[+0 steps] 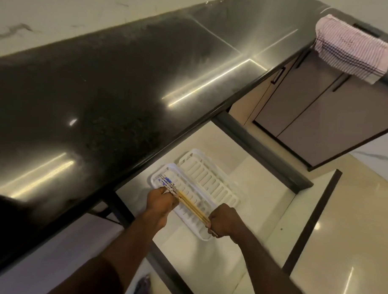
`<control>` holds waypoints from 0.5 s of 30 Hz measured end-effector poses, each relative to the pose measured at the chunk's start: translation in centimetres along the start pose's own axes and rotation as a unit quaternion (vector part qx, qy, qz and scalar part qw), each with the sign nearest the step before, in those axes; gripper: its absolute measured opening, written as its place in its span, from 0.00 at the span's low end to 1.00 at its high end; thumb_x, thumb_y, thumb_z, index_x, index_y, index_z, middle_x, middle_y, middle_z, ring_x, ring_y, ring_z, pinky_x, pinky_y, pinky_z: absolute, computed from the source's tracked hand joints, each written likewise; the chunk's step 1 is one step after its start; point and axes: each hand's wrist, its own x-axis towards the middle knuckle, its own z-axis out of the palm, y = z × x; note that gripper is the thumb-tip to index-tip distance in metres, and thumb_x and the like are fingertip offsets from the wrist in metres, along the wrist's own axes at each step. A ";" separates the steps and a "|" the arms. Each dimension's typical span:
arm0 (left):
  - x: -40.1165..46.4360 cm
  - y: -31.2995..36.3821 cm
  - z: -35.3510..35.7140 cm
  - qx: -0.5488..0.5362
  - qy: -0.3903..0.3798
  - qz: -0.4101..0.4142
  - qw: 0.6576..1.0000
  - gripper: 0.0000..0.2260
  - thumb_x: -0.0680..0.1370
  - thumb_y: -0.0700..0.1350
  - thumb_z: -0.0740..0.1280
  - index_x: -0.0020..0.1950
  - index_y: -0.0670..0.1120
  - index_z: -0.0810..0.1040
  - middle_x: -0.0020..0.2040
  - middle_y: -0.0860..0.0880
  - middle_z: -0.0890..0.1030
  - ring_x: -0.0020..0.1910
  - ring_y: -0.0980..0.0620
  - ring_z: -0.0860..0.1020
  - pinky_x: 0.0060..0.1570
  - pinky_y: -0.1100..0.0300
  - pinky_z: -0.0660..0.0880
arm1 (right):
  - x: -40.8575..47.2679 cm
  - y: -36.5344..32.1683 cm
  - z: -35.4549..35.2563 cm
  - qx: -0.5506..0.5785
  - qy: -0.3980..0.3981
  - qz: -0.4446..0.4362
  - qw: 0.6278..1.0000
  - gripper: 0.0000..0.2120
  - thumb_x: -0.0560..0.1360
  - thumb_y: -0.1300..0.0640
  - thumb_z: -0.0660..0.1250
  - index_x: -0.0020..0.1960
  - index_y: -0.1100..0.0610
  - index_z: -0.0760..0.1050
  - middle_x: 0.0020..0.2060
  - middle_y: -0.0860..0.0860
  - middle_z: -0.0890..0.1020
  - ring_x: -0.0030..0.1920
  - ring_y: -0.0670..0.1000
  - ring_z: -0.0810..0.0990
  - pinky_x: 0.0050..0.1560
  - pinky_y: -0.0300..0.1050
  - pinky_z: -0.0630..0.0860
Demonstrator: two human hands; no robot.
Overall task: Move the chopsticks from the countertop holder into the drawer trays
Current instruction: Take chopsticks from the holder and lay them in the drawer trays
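A bundle of wooden chopsticks (192, 205) with blue-and-white patterned tops lies low over the near white tray (187, 219) inside the open drawer (230, 163). My left hand (162, 203) grips the bundle near its patterned end. My right hand (224, 222) grips the thin tips at the other end. A second white slotted tray (209, 178) sits just behind the first, with nothing in it. The countertop holder is out of view.
The black countertop (115, 95) overhangs the drawer on the left. The drawer's dark front edge (311, 219) stands to the right. A striped cloth (352, 49) hangs over the counter corner at top right. Cabinet doors (317, 111) lie beyond.
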 end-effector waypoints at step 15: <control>0.9 -2.9 1.1 0.789 -0.084 0.264 0.548 0.26 0.79 0.41 0.61 0.77 0.44 0.58 0.78 0.43 0.59 0.78 0.43 0.53 0.74 0.42 0.43 | 4.3 -1.0 2.3 -0.121 -0.001 0.002 0.993 0.11 0.71 0.57 0.72 0.50 0.62 0.79 0.34 0.49 0.79 0.37 0.49 0.80 0.28 0.32 0.68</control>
